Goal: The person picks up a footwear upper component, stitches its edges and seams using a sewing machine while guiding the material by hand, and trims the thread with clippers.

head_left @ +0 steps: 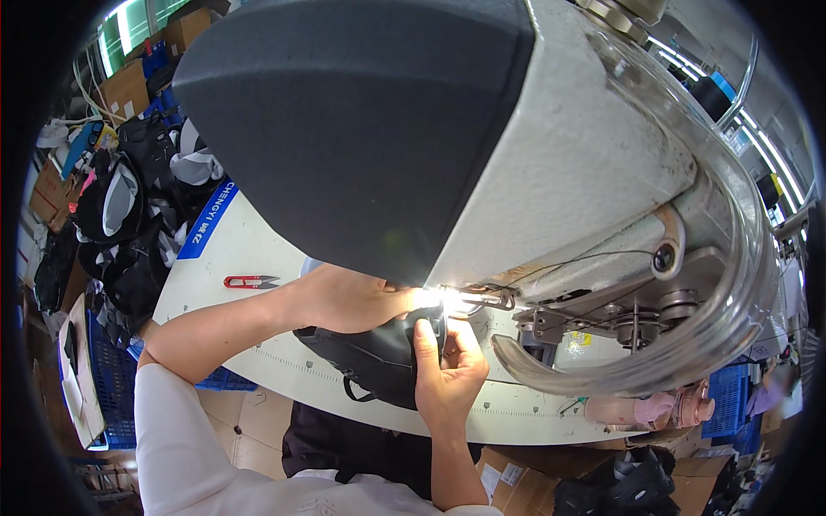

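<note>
A black bag-like piece (pixel 366 361) with a small loop lies at the front of the sewing table, under the head of a large sewing machine (pixel 594 163). My right hand (pixel 452 374) pinches its edge between thumb and fingers, close to the brightly lit stitching spot. From the left, my left hand (pixel 361 301) reaches over the same piece, palm down and touching it. Glare and the machine's dark cover (pixel 361 129) hide its fingertips. The needle area is washed out by the lamp.
Red-handled thread snips (pixel 251 282) lie on the white table (pixel 211 301), left of my forearm. A clear curved tube (pixel 619 378) bends round the machine's right side. Black and grey bags (pixel 129 189) are heaped at left. A pink bottle (pixel 624 410) and a blue crate (pixel 730 400) are at right.
</note>
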Tool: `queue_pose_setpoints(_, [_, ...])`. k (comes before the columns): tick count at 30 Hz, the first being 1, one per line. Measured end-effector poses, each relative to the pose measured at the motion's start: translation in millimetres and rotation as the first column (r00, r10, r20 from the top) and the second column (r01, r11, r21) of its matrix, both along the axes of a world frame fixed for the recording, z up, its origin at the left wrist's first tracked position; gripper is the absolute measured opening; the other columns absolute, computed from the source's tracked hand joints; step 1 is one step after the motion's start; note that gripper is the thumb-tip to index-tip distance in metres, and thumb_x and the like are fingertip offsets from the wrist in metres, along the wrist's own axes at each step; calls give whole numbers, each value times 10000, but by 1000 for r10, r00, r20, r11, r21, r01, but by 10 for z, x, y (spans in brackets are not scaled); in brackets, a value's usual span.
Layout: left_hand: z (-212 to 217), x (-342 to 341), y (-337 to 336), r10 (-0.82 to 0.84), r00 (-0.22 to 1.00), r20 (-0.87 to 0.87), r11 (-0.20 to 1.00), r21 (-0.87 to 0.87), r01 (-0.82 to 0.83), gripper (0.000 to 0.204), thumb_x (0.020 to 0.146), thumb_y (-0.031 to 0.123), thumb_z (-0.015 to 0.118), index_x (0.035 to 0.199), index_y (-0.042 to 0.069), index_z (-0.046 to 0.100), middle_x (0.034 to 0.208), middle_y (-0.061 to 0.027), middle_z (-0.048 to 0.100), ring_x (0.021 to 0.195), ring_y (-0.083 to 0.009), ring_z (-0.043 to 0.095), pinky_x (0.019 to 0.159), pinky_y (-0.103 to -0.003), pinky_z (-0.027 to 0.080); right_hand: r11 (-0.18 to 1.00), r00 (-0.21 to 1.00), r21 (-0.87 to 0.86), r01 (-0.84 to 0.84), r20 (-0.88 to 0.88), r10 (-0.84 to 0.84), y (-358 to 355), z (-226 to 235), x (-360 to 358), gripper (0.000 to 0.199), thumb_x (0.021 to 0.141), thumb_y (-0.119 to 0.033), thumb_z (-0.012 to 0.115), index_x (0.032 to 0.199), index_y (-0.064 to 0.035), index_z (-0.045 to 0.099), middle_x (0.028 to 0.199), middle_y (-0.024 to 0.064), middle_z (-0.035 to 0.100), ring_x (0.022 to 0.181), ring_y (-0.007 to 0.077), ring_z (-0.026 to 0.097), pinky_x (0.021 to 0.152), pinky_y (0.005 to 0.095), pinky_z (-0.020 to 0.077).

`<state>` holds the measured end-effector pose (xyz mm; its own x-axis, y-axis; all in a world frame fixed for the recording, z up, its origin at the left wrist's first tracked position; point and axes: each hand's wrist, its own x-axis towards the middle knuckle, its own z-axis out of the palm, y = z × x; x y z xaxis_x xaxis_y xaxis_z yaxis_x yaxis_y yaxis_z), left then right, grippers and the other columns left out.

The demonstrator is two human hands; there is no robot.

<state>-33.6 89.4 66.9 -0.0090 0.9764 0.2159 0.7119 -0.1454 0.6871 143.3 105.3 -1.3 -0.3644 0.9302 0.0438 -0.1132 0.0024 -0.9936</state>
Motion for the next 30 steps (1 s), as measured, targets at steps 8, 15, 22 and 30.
queue_pose_setpoints(8, [81,38,-28,40,989,145,994,-108,-24,334,917,217,667,660,14,602,564,-19,571,498,-93,489,461,-309,351,999,999,-34,-12,-48,11,4,-30,-4,75,931,-35,659,983,18,656,907,22,664,825,60,575,751,216,457])
queue_pose_setpoints(15, [158,15,-28,71,992,107,974,-221,-46,284,929,250,655,757,24,676,598,2,609,535,-91,533,498,-299,397,999,1000,35,-18,-16,18,7,-58,-1,79,926,-26,664,991,17,651,942,25,664,840,62,587,770,221,467])
queue_pose_setpoints(22, [117,-98,98,-69,996,-62,969,-242,52,245,911,221,638,780,22,694,660,-30,654,547,-157,551,528,-330,436,990,999,131,43,-31,-39,33,-37,-50,73,913,-27,685,963,18,658,885,8,649,803,41,563,699,189,436])
queue_pose_setpoints(30, [101,-261,176,-197,957,-215,980,-20,197,179,860,183,667,795,17,690,692,-70,653,569,-207,557,551,-348,458,981,995,171,95,-3,-96,45,2,-127,78,907,-35,700,945,23,664,807,-9,639,729,19,534,639,169,406])
